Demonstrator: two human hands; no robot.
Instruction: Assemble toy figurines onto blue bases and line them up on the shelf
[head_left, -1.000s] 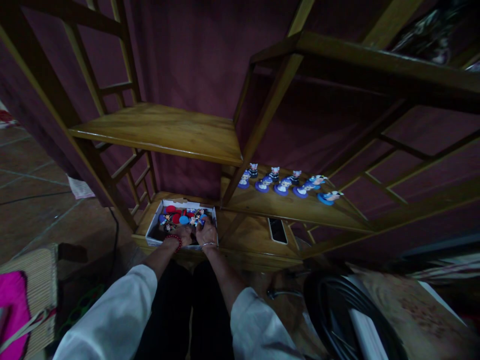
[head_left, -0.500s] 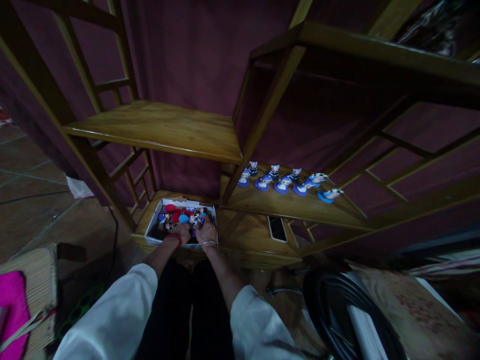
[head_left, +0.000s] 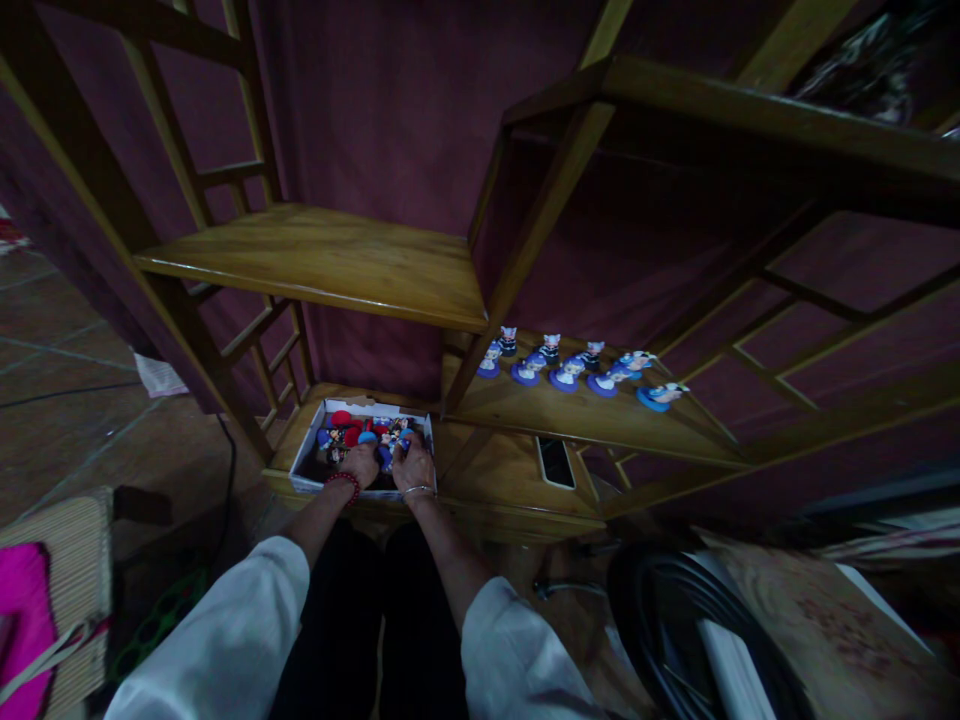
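Note:
A white cardboard box [head_left: 306, 450] stands on the low wooden ledge, filled with small figurines [head_left: 346, 432] on red, blue and purple round bases. Inside it, at the front middle, my left hand [head_left: 360, 464] has its fingers curled down among the figurines, just below a blue base [head_left: 367, 438]. Whatever it grips is hidden by the hand. My right hand [head_left: 413, 468] reaches into the right end of the box, its fingers closed around a figurine [head_left: 406, 436] with some blue on it. Between the hands lies a figurine with a purple base [head_left: 386, 458].
On the shelf [head_left: 517, 405] to the right, several figurines [head_left: 568, 372] stand in rows. A phone [head_left: 556, 461] lies on the ledge below. A wooden shelf board [head_left: 322, 258] juts out above the box. A coiled black hose [head_left: 652, 610] sits at lower right.
My left hand has shifted slightly left, showing more of the purple-based figurine between the hands. My right hand stays almost where it was. The view has moved a little.

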